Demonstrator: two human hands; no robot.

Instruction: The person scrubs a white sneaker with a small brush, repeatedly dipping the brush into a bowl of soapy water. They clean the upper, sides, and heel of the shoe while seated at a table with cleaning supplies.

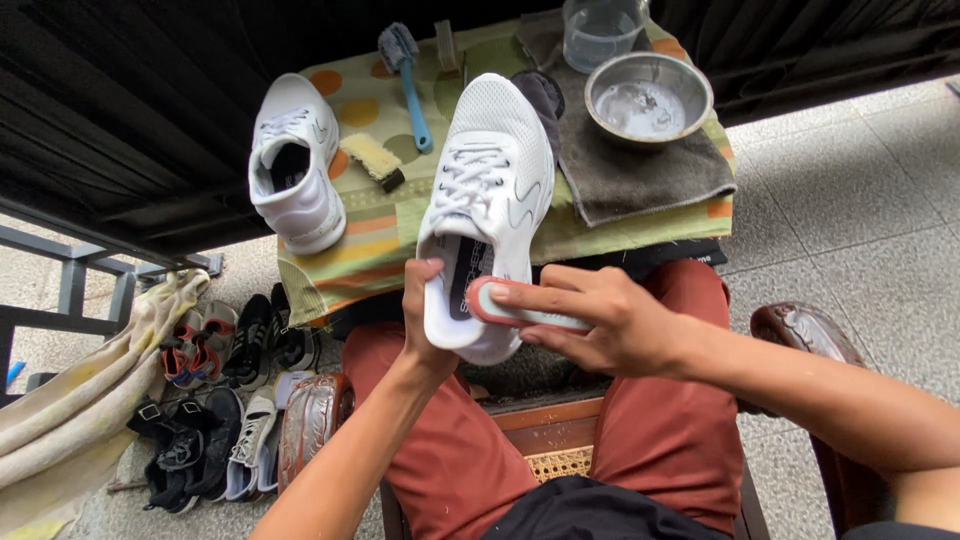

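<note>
One metal bowl (648, 96) (holding water), untouched.

white sneakers (487, 190): 2 | brushes (402, 60): 3 | metal bowl (648, 97): 1 | grey towel (640, 175): 1 | clear cup (600, 30): 1

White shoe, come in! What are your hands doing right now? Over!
Left hand grips white shoe at the heel. Right hand holds pink-edged brush against the heel. Second white shoe sits apart on table; nothing in the way.

No packages (or signs) visible.
</note>
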